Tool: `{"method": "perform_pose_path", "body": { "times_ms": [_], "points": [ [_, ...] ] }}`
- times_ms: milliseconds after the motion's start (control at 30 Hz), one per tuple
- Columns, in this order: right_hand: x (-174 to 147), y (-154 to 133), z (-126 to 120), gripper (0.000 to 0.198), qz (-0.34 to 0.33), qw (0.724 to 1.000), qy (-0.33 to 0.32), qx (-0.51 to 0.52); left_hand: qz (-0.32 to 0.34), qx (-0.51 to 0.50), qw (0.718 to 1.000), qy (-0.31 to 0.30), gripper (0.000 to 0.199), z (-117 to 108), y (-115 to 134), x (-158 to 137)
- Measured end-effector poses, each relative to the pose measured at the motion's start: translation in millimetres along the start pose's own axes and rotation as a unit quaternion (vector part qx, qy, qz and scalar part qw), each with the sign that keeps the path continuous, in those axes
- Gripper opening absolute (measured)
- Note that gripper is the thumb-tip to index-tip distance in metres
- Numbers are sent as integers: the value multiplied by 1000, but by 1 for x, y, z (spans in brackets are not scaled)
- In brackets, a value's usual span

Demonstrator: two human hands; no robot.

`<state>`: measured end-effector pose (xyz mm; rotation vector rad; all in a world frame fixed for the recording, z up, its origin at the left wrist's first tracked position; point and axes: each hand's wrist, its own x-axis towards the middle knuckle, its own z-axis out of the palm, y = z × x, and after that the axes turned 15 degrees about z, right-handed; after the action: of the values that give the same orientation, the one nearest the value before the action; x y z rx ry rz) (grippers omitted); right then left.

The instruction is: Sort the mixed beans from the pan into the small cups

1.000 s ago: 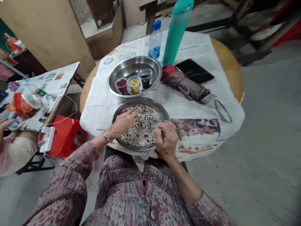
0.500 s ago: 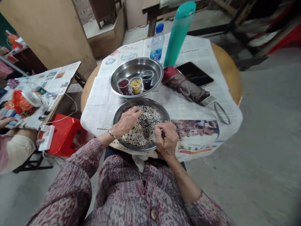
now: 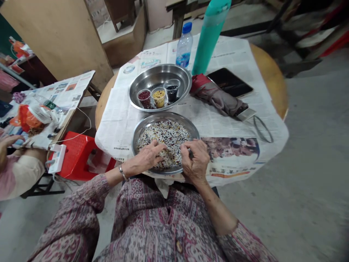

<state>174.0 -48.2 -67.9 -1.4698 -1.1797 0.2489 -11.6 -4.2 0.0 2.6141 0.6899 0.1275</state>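
A round metal basin (image 3: 135,140) holds a layer of mixed white, black, yellow and dark red grains and beans (image 3: 163,133). My left hand (image 3: 148,157) is over its near left part, fingers bent and a little apart, fingertips touching the grains. At the right rim is my right hand (image 3: 195,158), its fingers curled in against the thumb; what they hold, if anything, is hidden. Behind stands a second metal basin (image 3: 152,74) with three clear plastic cups: one of dark red beans (image 3: 144,97), one of yellow kernels (image 3: 158,97), one of black beans (image 3: 172,91).
Newspaper (image 3: 114,120) covers the round wooden table (image 3: 272,80). Toward the back are a water bottle (image 3: 184,47), a teal bottle (image 3: 209,40), a folded umbrella (image 3: 218,98) and a dark tablet-like device (image 3: 229,82). At left are a red plastic stool (image 3: 76,153), a power strip (image 3: 57,158) and another person's hand (image 3: 9,141).
My left hand has moved from the basin's far left toward its near side. The hollow in the grains now looks more filled. My right hand keeps its place at the rim. The view has shifted slightly.
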Motion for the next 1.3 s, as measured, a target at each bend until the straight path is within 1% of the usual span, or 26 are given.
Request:
{"method": "perform_pose_path", "body": {
  "times_ms": [67, 133, 200, 300, 333, 367, 433, 467, 500, 533, 567, 633, 667, 733, 800, 900, 967, 1033, 1100, 1167, 1300],
  "points": [
    [0, 0, 0, 14, -4, 1000, 0, 2, 24, -3, 999, 23, 24, 4, -1, 19],
    [0, 1, 0, 14, -3, 1000, 0, 0, 28, 22, 999, 41, 23, 4, -7, 39],
    [0, 1, 0, 13, 2, 1000, -1, -2, 8, 58, 996, 62, 25, 0, -15, 53],
    [0, 0, 0, 13, 3, 1000, -1, 0, -34, 115, 989, 92, 24, -11, -26, 61],
    [0, 0, 0, 13, 3, 1000, -1, -1, -48, 130, 986, 93, 27, -13, -28, 61],
    [1, 0, 0, 14, 3, 1000, 1, -2, -62, 140, 984, 87, 35, -15, -28, 59],
    [1, -1, 0, 15, 4, 1000, 2, -4, -79, 140, 985, 58, 59, -14, -24, 57],
    [1, -1, 0, 15, 4, 1000, 2, -3, -77, 134, 987, 43, 68, -12, -21, 56],
    [1, 0, 0, 15, 2, 1000, 2, -1, -66, 126, 989, 30, 71, -9, -17, 55],
    [0, 0, -1, 14, -1, 1000, 2, 1, -43, 115, 992, 19, 67, -5, -13, 54],
    [0, 0, -1, 13, -3, 1000, 2, 3, -14, 101, 995, 12, 56, -2, -9, 54],
    [0, 1, -1, 13, -6, 1000, 0, 4, 42, 65, 997, -4, 25, 5, -3, 50],
    [0, 1, -1, 13, -5, 1000, -1, 4, 61, 49, 997, -14, 16, 6, -1, 47],
    [0, 0, 0, 13, -1, 1000, -4, 1, 71, 34, 996, -32, 22, 5, -1, 37],
    [0, 0, 0, 14, 2, 1000, -4, 0, 54, 43, 997, -30, 30, -1, -5, 25],
    [0, -1, 0, 14, -2, 1000, -1, 3, 25, 55, 998, 5, 39, -12, -20, 10],
    [0, 0, 0, 14, -8, 1000, 0, 5, 14, 76, 996, 35, 42, -15, -30, 6],
    [0, 0, 0, 14, -13, 1000, 3, 3, 2, 114, 991, 67, 37, -14, -36, 9],
    [0, 1, 0, 13, -16, 1000, 4, 0, -2, 143, 986, 87, 24, -10, -36, 15],
    [-1, 1, 0, 13, -17, 1000, 3, -3, 24, 147, 985, 89, 15, -3, -31, 22],
    [-1, 1, 0, 13, -22, 1000, 2, -9, 126, 147, 978, 84, 16, 6, -18, 29]
  ]
}}
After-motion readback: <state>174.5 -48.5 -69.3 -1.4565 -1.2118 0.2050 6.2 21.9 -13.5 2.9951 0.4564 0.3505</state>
